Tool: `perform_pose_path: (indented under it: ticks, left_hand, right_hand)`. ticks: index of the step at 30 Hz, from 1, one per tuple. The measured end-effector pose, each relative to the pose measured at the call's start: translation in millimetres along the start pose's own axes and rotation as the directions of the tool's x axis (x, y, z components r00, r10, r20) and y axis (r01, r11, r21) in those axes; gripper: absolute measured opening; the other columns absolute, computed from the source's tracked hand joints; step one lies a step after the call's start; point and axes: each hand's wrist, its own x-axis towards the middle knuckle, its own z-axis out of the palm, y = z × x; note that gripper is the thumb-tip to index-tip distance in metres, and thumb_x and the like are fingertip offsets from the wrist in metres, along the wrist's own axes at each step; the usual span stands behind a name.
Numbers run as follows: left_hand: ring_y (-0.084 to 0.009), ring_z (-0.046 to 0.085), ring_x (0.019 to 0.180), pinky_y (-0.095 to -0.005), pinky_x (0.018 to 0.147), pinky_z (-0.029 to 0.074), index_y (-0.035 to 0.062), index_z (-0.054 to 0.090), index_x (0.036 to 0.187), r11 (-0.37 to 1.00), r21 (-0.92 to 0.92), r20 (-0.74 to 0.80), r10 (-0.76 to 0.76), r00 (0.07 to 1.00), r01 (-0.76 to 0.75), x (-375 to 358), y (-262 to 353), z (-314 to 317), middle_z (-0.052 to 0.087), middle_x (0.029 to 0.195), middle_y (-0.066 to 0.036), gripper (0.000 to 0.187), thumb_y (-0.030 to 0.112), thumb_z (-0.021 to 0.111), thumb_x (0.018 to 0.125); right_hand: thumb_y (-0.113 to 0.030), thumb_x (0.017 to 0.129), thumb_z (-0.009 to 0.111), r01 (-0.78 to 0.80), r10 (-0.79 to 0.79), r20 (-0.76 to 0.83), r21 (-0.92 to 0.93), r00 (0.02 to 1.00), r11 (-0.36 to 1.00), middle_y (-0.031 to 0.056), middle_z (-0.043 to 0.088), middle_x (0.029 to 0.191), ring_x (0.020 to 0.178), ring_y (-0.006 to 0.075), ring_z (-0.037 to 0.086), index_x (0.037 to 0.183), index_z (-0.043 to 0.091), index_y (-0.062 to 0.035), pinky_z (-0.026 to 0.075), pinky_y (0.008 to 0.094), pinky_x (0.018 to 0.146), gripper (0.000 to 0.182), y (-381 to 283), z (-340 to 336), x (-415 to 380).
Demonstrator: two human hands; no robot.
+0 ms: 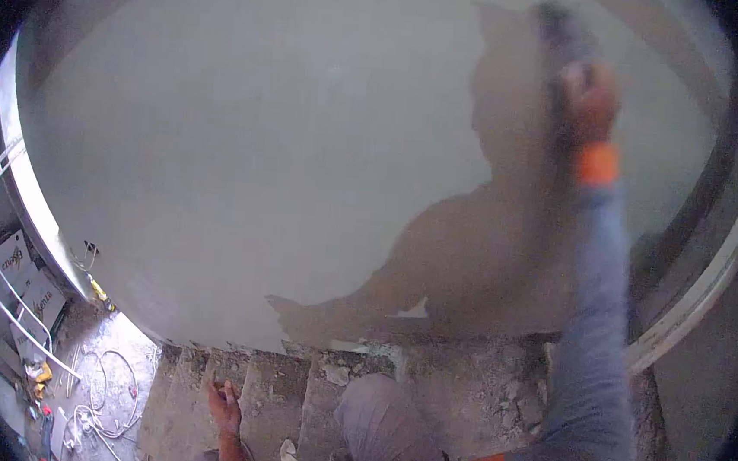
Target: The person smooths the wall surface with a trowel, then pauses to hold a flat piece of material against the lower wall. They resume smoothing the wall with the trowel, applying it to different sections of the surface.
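The right hand (594, 105) seems mid-stroke, gripping 1 blurred dark tool (563, 33) near the top right edge of the wall (264, 136), needing steady pressure; the left hand (226, 406) is loosely open.

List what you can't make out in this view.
All in the head view:
- Dark object in the right hand: motion blur hides its exact shape.
- Arm behind the left hand: cut off by the bottom edge.
- Steps behind the grey-clad knee: hidden by it.
- Yellow item near the white railing: too small to identify.
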Motion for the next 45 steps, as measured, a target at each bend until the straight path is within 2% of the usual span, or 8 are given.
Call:
perform_pose_path:
  ticks: [10, 13, 25, 27, 28, 31, 35, 45]
  left_hand:
    - [-0.0132, 0.055, 0.063, -0.0259, 0.053, 0.046, 0.0019, 0.037, 0.125, 0.998, -0.007, 0.078, -0.058, 0.995, 0.059, -11.0, -69.9, -0.9, 0.053, 0.085, -0.008, 0.041, 0.018, 0.052, 0.090]
    - [-0.0116, 0.053, 0.062, -0.0243, 0.052, 0.046, 0.0053, 0.036, 0.128, 0.999, -0.032, 0.075, -0.003, 0.997, 0.006, -17.4, -45.8, -2.2, 0.051, 0.086, -0.006, 0.042, 0.018, 0.051, 0.091]
    - [-0.0122, 0.052, 0.059, -0.0264, 0.053, 0.046, 0.0049, 0.036, 0.129, 0.980, 0.163, 0.087, 0.102, 0.991, -0.115, -23.8, 20.5, 9.1, 0.052, 0.080, -0.006, 0.043, 0.019, 0.049, 0.091]
    - [-0.0138, 0.054, 0.059, -0.0272, 0.054, 0.046, 0.0042, 0.036, 0.129, 0.973, 0.163, 0.070, 0.151, 0.986, -0.161, -31.3, 16.2, 9.2, 0.053, 0.080, -0.006, 0.043, 0.020, 0.049, 0.091]
    - [-0.0146, 0.054, 0.060, -0.0272, 0.054, 0.046, 0.0041, 0.036, 0.129, 0.971, 0.132, 0.048, 0.197, 0.979, -0.201, -31.7, 4.3, 14.9, 0.054, 0.080, -0.006, 0.043, 0.020, 0.049, 0.091]
    - [-0.0138, 0.053, 0.060, -0.0263, 0.053, 0.046, 0.0043, 0.035, 0.130, 0.999, -0.009, 0.102, -0.035, 0.994, 0.036, -27.1, -13.3, 7.3, 0.054, 0.082, -0.006, 0.046, 0.022, 0.049, 0.090]
    - [-0.0120, 0.051, 0.061, -0.0257, 0.052, 0.046, 0.0051, 0.034, 0.131, 1.000, -0.023, 0.081, -0.018, 0.997, 0.020, -30.9, -6.1, -2.2, 0.053, 0.083, -0.006, 0.047, 0.021, 0.050, 0.090]
    - [-0.0133, 0.053, 0.063, -0.0261, 0.056, 0.049, 0.0065, 0.034, 0.132, 0.998, 0.041, 0.050, -0.048, 0.998, 0.046, -28.9, 4.9, -7.6, 0.051, 0.087, -0.009, 0.045, 0.011, 0.048, 0.089]
  right_hand:
    - [-0.020, 0.065, 0.059, -0.038, -0.193, 0.953, 0.208, 0.235, 0.978, 0.0161, 0.054, 0.063, 0.061, 0.0335, 0.057, 0.071, 0.061, -0.0049, 0.047, 0.0444, 0.058, 0.016, -137.4, -14.3, -278.9]
    - [-0.026, 0.072, 0.059, 0.230, -0.232, 0.041, 0.053, 0.972, 0.972, 0.0160, 0.052, 0.075, 0.071, 0.0342, 0.052, 0.076, 0.054, -0.0049, 0.042, 0.0444, 0.059, 0.022, -26.0, -34.3, -120.5]
    - [-0.022, 0.069, 0.061, 0.106, -0.106, 0.148, 0.011, 0.983, 0.994, 0.0172, 0.054, 0.071, 0.067, 0.0357, 0.053, 0.080, 0.057, -0.0045, 0.043, 0.0461, 0.058, 0.021, -29.7, 3.6, -219.2]
    - [-0.023, 0.068, 0.060, -0.096, 0.003, 0.937, 0.033, 0.349, 0.995, 0.0183, 0.054, 0.076, 0.075, 0.0352, 0.054, 0.077, 0.058, -0.0047, 0.043, 0.0490, 0.069, 0.021, -103.3, -13.7, -323.4]
    - [-0.024, 0.068, 0.060, -0.010, -0.261, 0.656, 0.379, 0.708, 0.925, 0.0174, 0.055, 0.075, 0.075, 0.0345, 0.055, 0.075, 0.058, -0.0050, 0.044, 0.0487, 0.069, 0.020, -100.0, -0.4, -421.1]
    - [-0.025, 0.066, 0.062, -0.142, -0.157, 0.946, 0.203, 0.283, 0.969, 0.0166, 0.054, 0.074, 0.073, 0.0351, 0.055, 0.074, 0.059, -0.0057, 0.044, 0.0478, 0.067, 0.021, -115.9, -37.8, -370.2]
    - [-0.021, 0.064, 0.062, 0.143, -0.165, 0.150, 0.145, 0.975, 0.979, 0.0163, 0.052, 0.073, 0.072, 0.0352, 0.052, 0.078, 0.055, -0.0055, 0.043, 0.0440, 0.062, 0.022, -10.7, -49.8, -168.0]
    - [-0.025, 0.074, 0.058, -0.021, 0.026, 0.022, -0.217, 0.999, 0.976, 0.0174, 0.056, 0.075, 0.071, 0.0366, 0.055, 0.080, 0.055, -0.0033, 0.043, 0.0458, 0.063, 0.023, 94.1, -27.6, -108.2]
